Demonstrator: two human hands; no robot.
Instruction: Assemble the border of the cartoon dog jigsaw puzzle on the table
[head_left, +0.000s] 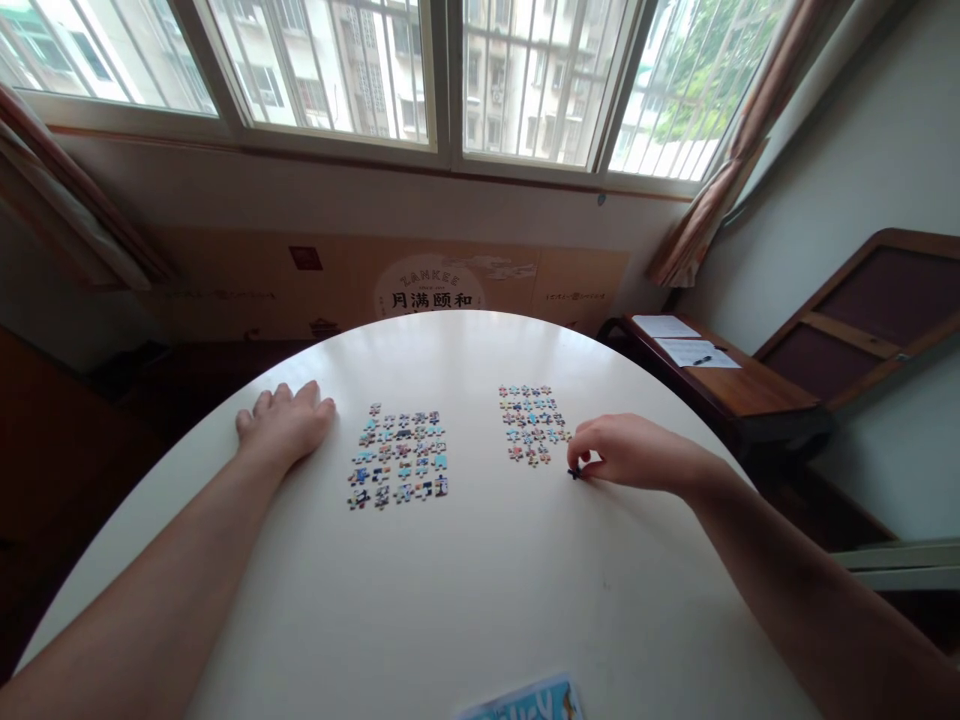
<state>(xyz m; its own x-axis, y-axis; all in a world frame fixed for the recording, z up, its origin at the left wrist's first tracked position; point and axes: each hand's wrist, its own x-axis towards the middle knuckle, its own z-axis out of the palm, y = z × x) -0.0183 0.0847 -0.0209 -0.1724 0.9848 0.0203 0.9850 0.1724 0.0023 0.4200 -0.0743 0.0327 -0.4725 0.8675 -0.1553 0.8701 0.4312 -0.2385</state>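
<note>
Head view: puzzle pieces lie in two groups, apparently unjoined; right hand pinches a dark piece; left hand spreads loosely, nothing visibly held.

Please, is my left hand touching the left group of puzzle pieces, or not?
Apart. The head view shows a strip of bare white table between the left hand and the left group of puzzle pieces.

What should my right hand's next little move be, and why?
I'd probably ease the dark puzzle piece left to the end of the bottom row in the right-hand group and set it down. Your right hand has it pinched just beside that group, and that row seems to stop short of the one above.
</note>
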